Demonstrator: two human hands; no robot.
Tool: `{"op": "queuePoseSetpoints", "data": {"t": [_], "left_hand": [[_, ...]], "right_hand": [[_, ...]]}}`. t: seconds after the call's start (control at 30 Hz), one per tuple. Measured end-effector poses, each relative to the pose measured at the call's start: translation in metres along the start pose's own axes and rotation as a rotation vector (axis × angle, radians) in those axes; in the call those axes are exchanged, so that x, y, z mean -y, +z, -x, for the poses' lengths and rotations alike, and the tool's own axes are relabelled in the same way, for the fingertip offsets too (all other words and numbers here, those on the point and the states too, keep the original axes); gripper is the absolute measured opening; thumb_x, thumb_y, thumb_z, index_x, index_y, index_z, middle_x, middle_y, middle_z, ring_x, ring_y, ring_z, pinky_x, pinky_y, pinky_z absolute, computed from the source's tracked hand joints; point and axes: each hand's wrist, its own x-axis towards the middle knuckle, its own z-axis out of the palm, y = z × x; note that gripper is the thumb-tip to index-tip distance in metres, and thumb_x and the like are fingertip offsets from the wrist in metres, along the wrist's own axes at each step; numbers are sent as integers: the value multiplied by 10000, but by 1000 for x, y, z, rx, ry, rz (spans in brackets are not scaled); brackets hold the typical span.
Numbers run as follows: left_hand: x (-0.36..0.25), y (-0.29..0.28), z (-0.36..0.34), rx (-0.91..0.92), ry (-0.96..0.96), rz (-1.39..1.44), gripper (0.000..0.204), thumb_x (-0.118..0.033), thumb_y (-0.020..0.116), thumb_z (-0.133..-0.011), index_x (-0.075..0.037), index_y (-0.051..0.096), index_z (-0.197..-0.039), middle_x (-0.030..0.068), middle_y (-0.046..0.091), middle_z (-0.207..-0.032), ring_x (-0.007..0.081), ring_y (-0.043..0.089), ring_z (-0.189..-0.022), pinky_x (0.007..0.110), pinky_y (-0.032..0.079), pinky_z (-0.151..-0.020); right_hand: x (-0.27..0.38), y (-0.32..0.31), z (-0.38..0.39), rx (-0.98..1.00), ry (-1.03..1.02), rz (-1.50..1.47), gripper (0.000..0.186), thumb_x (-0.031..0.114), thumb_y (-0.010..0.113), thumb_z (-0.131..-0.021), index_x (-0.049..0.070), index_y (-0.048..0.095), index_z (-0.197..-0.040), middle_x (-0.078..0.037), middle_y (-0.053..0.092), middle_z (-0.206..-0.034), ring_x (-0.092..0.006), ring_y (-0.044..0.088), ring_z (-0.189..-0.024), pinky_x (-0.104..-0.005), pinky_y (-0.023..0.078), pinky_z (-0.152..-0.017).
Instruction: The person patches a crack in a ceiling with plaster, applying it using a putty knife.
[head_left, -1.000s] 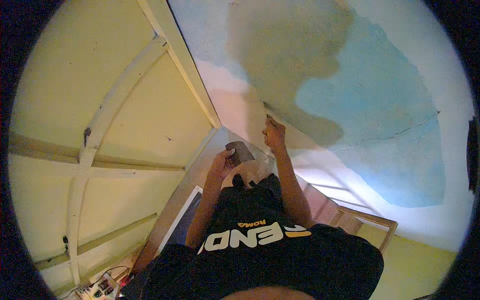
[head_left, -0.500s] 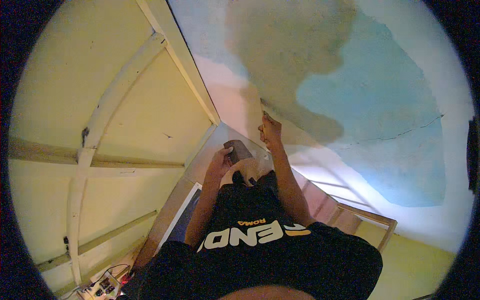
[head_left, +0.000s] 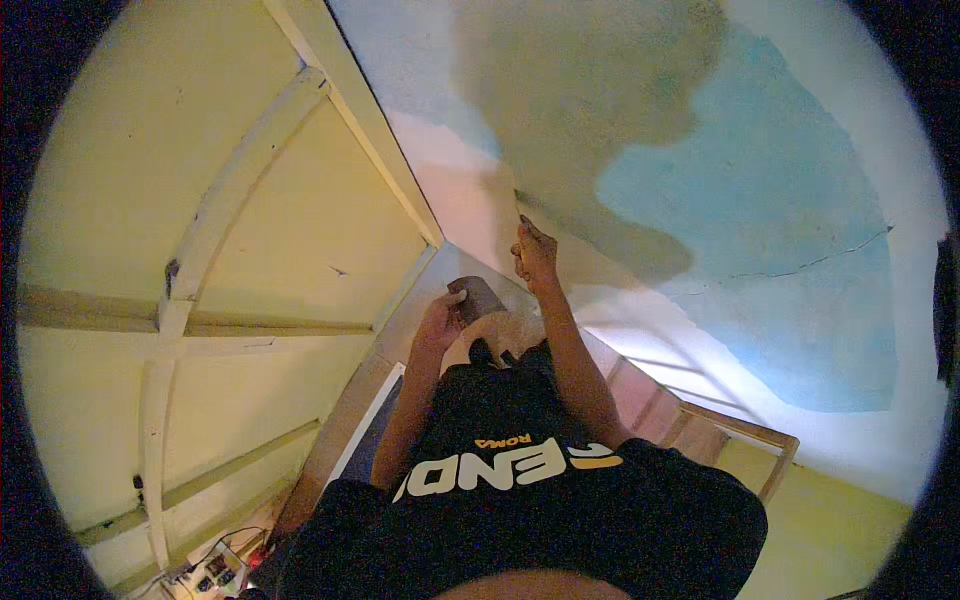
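A dark grey-brown flat piece (head_left: 480,296) is gripped in my left hand (head_left: 442,318), with the thumb over its near edge. My right hand (head_left: 536,250) is closed around a thin tool (head_left: 520,207), raised against the painted wall (head_left: 760,170). That wall has a blue patch inside pale paint and a long crack. My shadow falls across it, and the tool's far end is hard to make out in this shade.
A yellow panelled partition with pale battens (head_left: 240,200) runs along the left. At lower left are cords and a small electrical board (head_left: 215,570). Below the painted wall at right is a wooden frame (head_left: 740,430). A white-edged dark panel (head_left: 365,420) stands beside my left arm.
My right hand with the thin tool has moved up and slightly left along the wall. My left hand and its flat piece have shifted slightly upward.
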Motion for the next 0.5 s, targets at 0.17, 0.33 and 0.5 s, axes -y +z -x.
{"op": "queuePoseSetpoints", "data": {"t": [0.17,0.33,0.5], "left_hand": [[-5,-3,9,5,32,52,288,-116,574,-858,23,536,-1107,131,622,-1005,273,628,-899,416,524,-856],[-4,16,-14,104,-24,70,257,-128,566,-867,11,546,-1082,128,625,-989,260,629,-886,402,532,-839],[4,19,-15,35,-60,8,256,-116,581,-856,8,549,-1077,127,623,-985,262,627,-880,406,532,-837]], "right_hand": [[14,-24,32,26,15,123,412,304,550,-925,135,526,-1300,-22,498,-569,-58,332,-334,-220,272,-307],[-40,-56,-20,81,-637,466,413,321,542,-932,134,526,-1299,-15,496,-576,-56,347,-339,-215,278,-308],[-27,-62,-9,100,-532,397,405,340,531,-936,130,542,-1283,-7,492,-572,-55,360,-356,-202,280,-312]]}}
